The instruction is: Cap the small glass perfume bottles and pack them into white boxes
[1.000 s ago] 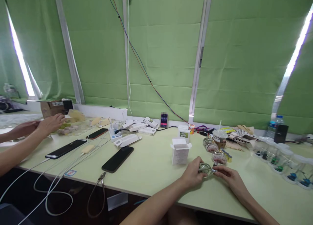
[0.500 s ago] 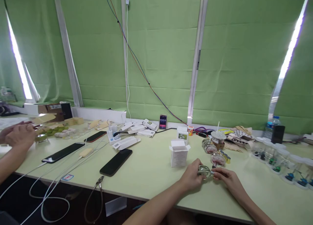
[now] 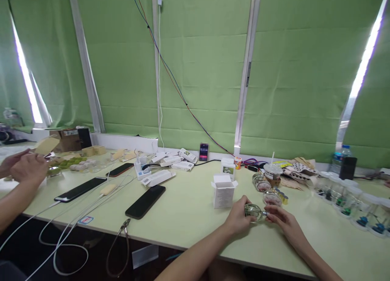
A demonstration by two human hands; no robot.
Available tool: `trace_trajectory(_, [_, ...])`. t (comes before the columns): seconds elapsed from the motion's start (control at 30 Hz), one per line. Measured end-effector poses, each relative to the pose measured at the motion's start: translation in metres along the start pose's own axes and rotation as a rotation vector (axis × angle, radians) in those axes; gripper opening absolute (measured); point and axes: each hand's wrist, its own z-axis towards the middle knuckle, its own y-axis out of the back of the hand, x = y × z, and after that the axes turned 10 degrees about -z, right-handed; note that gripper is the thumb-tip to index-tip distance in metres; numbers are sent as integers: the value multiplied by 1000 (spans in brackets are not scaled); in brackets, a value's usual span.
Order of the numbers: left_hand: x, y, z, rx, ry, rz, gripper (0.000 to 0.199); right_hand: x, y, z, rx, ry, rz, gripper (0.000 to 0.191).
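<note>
My left hand (image 3: 237, 218) is wrapped round the body of a small, rounded clear glass bottle (image 3: 254, 211), which lies on its side just above the table. My right hand (image 3: 282, 221) pinches the bottle's narrow silvery neck end; its fingertips partly hide that end. Just behind the hands are more rounded glass bottles (image 3: 272, 198) with pinkish parts, lying near a yellow-grey ridged piece (image 3: 284, 198). To the left of the bottle stands a small white carton (image 3: 223, 196) with its flaps up, and behind it another white box (image 3: 228, 167) with a green picture.
Right of my hands, several clear tubs (image 3: 347, 197) hold green and blue pieces. A drink cup (image 3: 272, 172) stands behind. Leftward lie a black phone (image 3: 145, 202), white cartons (image 3: 158, 178) and cables (image 3: 88, 210). A co-worker's hands (image 3: 29, 167) work at far left.
The glass bottle and my left hand have shifted slightly left and up, and the bottle is turned a little. My right fingers stay at its neck. The co-worker's yellowish card has tilted up.
</note>
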Motion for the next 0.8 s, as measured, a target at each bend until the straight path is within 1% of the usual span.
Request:
trace_trajectory(0.1, [2, 0, 1, 12, -2, -12, 35, 1, -1, -1, 13, -7, -13, 38])
trace_trajectory(0.17, [2, 1, 1, 17, -7, -20, 36, 0, -2, -1, 52, -25, -2, 39])
trace_trajectory(0.27, [3, 0, 1, 11, -8, -48, 35, -3, -5, 0, 114, -68, 46, 43])
trace_trajectory(0.33, [4, 0, 2, 9, 0, -70, 35, -6, -7, 0, 127, -107, 57, 47])
trace_trajectory(0.4, [5, 0, 1, 13, 9, -97, 36, -10, -8, 1, 115, -129, 42, 51])
trace_trajectory(0.57, [5, -1, 1, 12, 47, -195, 35, -13, -10, 1, 70, -125, -55, 56])
trace_trajectory(0.73, [10, -2, 2, -47, 71, -334, 35, -5, -13, 4, 38, -143, -168, 58])
trace_trajectory(0.8, [15, -2, 4, -70, 80, -419, 36, 1, -13, 9, 44, -118, -236, 58])
